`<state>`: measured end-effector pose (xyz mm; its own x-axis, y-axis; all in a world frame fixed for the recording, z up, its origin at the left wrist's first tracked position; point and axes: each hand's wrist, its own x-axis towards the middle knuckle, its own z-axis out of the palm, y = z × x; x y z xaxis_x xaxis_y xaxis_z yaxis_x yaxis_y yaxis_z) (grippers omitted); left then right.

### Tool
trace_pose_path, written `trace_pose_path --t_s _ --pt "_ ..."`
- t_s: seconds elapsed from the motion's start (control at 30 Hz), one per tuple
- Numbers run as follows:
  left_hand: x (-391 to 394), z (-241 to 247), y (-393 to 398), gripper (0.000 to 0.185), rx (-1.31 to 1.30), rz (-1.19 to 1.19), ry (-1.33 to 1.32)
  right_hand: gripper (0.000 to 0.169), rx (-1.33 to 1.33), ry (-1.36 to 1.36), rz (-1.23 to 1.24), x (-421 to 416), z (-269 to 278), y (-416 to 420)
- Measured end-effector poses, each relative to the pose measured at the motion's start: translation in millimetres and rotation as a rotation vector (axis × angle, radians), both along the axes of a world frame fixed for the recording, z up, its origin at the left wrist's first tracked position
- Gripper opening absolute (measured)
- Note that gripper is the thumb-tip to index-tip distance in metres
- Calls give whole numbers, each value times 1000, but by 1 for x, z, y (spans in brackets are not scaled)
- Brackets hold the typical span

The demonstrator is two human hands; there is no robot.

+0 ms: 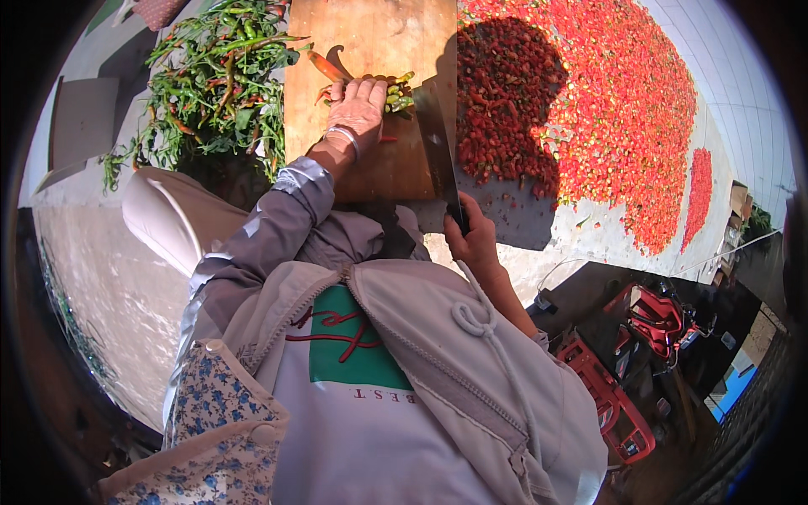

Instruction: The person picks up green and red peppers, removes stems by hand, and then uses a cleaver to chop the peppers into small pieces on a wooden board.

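Observation:
My left hand (360,108) presses a bunch of chili peppers (399,95) flat on a wooden cutting board (385,167). Their green and yellowish stem ends stick out to the right of my fingers. One larger orange-red pepper (327,66) points out beyond the hand at the upper left. My right hand (473,237) grips the dark handle of a large kitchen knife (437,139). Its long blade slants across the board's right part, the far end close beside the stems. A small red piece (388,139) lies on the board near my left wrist.
Left of the board is a heap of green chili plants (214,95) with peppers on them. Chopped red chili (618,95) spreads widely over the ground at the right, partly in my shadow. A red vehicle (656,319) stands at the lower right.

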<state>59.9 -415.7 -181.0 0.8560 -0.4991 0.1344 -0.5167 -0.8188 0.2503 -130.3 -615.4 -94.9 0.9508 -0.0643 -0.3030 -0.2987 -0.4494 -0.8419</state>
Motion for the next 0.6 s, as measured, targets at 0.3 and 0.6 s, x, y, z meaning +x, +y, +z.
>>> trace_pose_path --t_s 0.3,0.6 --pt "9 16 6 62 -51 -93 199 40 46 222 229 -41 -16 -20" --pt "-2 9 20 87 -75 -204 143 36 91 204 130 -31 -15 -13"
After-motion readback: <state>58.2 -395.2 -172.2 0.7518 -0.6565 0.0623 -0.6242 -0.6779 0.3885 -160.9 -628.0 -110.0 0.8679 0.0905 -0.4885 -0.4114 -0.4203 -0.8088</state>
